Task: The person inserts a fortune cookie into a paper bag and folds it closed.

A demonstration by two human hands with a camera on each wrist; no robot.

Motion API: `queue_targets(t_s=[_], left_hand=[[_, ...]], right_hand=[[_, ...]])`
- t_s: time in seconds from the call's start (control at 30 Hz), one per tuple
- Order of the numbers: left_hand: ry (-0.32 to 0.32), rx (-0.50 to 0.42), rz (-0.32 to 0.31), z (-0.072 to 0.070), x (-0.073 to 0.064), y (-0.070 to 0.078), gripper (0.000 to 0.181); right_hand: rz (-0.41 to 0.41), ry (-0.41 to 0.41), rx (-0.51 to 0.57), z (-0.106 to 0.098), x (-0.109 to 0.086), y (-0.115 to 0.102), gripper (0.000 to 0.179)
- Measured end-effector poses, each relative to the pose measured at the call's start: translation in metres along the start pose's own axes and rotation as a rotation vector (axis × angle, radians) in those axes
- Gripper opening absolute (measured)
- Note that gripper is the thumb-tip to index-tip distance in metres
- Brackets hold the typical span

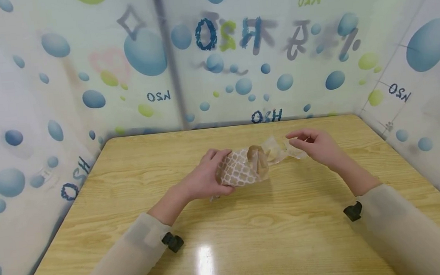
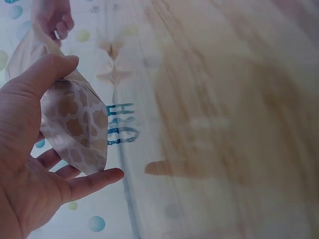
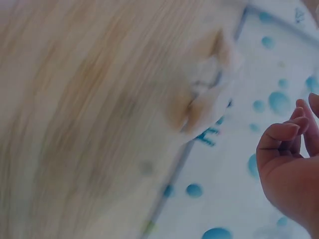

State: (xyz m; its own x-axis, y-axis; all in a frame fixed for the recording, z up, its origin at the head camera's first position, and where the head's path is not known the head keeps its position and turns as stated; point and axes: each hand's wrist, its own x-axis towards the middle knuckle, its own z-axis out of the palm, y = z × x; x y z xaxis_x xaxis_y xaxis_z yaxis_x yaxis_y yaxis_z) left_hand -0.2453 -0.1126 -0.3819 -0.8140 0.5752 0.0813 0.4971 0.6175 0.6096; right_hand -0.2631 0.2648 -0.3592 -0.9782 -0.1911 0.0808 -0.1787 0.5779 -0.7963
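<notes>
A brown-and-white patterned paper packet (image 1: 239, 166), with a giraffe-like print, is in my left hand (image 1: 207, 176) above the table. In the left wrist view, the thumb lies over the packet (image 2: 75, 122) and the fingers are behind and below it. Crumpled plain brown paper (image 1: 258, 159) shows at its right end. Thin, pale crumpled paper (image 1: 275, 150) trails further right, close to my right hand (image 1: 315, 146). Seen from the right wrist, that hand (image 3: 291, 154) has loosely bent fingers with nothing between them, apart from a blurred crumpled paper (image 3: 204, 84). What the packet contains is hidden.
Beneath the hands is a glossy wood-grain table (image 1: 228, 228). Pale sheets (image 1: 247, 87) printed with blue and green dots stand along its back and both sides. A small dark clip-like piece (image 1: 173, 242) sits at the left cuff, another (image 1: 353, 211) at the right cuff.
</notes>
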Motion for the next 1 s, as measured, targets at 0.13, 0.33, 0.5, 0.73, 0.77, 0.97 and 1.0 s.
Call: queue_targets(t_s=[0.13,0.33,0.5,0.73,0.77,0.97,1.0], left_hand=[[-0.007,0.004,0.002,-0.001,0.001,0.000,0.108],[-0.005,0.009,0.001,-0.001,0.001,0.000,0.108],[-0.006,0.010,-0.004,-0.001,0.001,0.000,0.108],[0.006,0.017,-0.005,-0.002,0.001,-0.001,0.107],[0.009,0.018,-0.006,-0.002,0.000,-0.002,0.106],[0.009,0.016,-0.003,-0.001,0.000,-0.003,0.106],[0.009,0.017,-0.002,-0.001,0.000,-0.002,0.106]], right_hand=[[0.062,-0.009,-0.041,-0.014,0.010,0.021,0.046],[0.109,-0.114,-0.082,-0.019,0.022,0.035,0.049],[0.159,-0.194,-0.156,-0.018,0.028,0.038,0.049],[0.192,-0.204,-0.209,-0.015,0.027,0.039,0.047],[0.187,-0.203,-0.213,-0.016,0.027,0.040,0.046],[0.206,-0.242,-0.189,-0.018,0.022,0.047,0.035],[0.211,-0.252,-0.178,-0.019,0.021,0.047,0.036]])
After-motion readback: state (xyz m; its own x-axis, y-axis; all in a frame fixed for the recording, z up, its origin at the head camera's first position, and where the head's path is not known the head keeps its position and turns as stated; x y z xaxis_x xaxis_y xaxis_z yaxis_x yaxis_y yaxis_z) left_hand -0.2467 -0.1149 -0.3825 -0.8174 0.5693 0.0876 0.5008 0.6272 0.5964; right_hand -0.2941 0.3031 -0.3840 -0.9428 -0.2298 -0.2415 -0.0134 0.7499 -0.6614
